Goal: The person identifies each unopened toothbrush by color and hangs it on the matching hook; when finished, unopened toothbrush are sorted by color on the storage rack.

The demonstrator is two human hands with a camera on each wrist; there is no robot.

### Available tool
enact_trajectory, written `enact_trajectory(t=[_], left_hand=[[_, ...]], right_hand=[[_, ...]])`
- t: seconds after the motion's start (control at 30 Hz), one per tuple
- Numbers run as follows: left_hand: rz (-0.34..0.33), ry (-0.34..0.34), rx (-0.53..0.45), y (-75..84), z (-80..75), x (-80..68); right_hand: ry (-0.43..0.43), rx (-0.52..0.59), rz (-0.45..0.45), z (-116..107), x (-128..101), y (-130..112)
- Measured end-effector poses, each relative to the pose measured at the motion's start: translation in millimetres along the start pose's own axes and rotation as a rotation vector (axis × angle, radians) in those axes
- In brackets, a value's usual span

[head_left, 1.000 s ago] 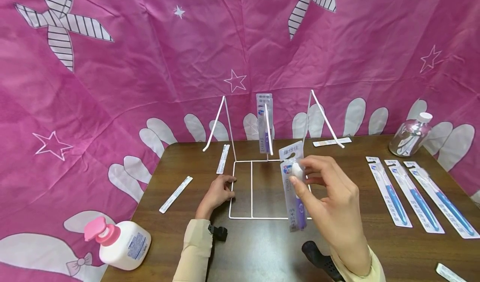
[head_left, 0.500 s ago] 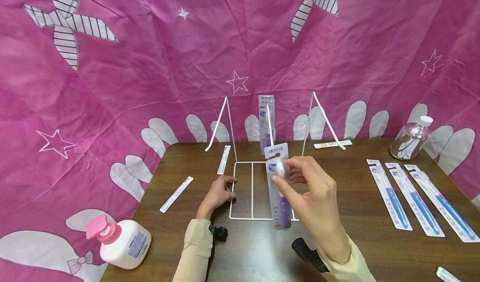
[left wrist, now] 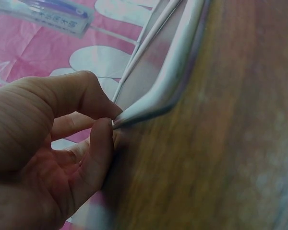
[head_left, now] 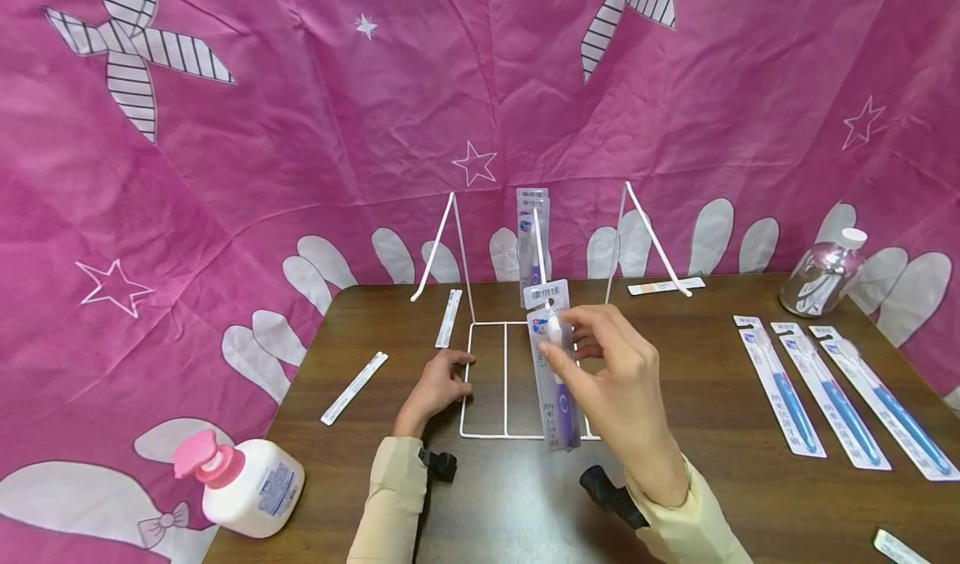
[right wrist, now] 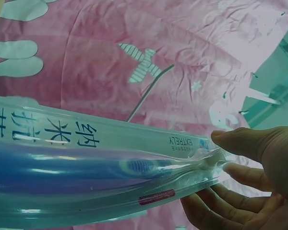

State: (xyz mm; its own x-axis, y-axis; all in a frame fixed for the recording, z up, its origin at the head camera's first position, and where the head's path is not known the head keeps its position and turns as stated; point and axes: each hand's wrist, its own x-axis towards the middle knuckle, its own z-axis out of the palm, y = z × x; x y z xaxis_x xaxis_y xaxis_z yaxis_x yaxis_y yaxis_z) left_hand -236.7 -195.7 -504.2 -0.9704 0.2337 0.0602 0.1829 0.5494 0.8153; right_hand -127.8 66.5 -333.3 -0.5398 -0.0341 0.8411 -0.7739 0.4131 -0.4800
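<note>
My right hand [head_left: 600, 364] pinches a packaged purple toothbrush [head_left: 553, 364] near its top and holds it upright above the white wire rack [head_left: 480, 381]. The right wrist view shows the toothbrush pack [right wrist: 86, 177] close up, with my fingers [right wrist: 259, 153] on its upper end. Another purple toothbrush pack [head_left: 531, 243] hangs on the rack's centre hook behind it. My left hand [head_left: 438, 385] rests on the table and holds the rack's front left corner; in the left wrist view its thumb and fingers [left wrist: 93, 124] pinch the white wire [left wrist: 173, 76].
Three blue toothbrush packs [head_left: 825, 389] lie in a row at the right. A clear bottle [head_left: 821, 277] lies on its side behind them. A white lotion pump bottle [head_left: 240, 485] lies at the front left. Flat white strips [head_left: 352, 387] lie by the rack. Pink cloth hangs behind.
My right hand has carried the purple toothbrush pack left and farther away, toward the rack's centre hook. The left hand has stayed on the rack's corner.
</note>
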Motion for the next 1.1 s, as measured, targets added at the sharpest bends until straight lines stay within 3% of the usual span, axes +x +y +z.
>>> enact_trajectory(t=[0.27, 1.1], left_hand=[[-0.028, 0.012, -0.002, 0.1, -0.3, 0.6], [-0.010, 0.002, -0.015, 0.2, 0.5, -0.2]], right_hand=[[-0.010, -0.003, 0.002, 8, 2, 11], [0.008, 0.019, 0.000, 17, 5, 26]])
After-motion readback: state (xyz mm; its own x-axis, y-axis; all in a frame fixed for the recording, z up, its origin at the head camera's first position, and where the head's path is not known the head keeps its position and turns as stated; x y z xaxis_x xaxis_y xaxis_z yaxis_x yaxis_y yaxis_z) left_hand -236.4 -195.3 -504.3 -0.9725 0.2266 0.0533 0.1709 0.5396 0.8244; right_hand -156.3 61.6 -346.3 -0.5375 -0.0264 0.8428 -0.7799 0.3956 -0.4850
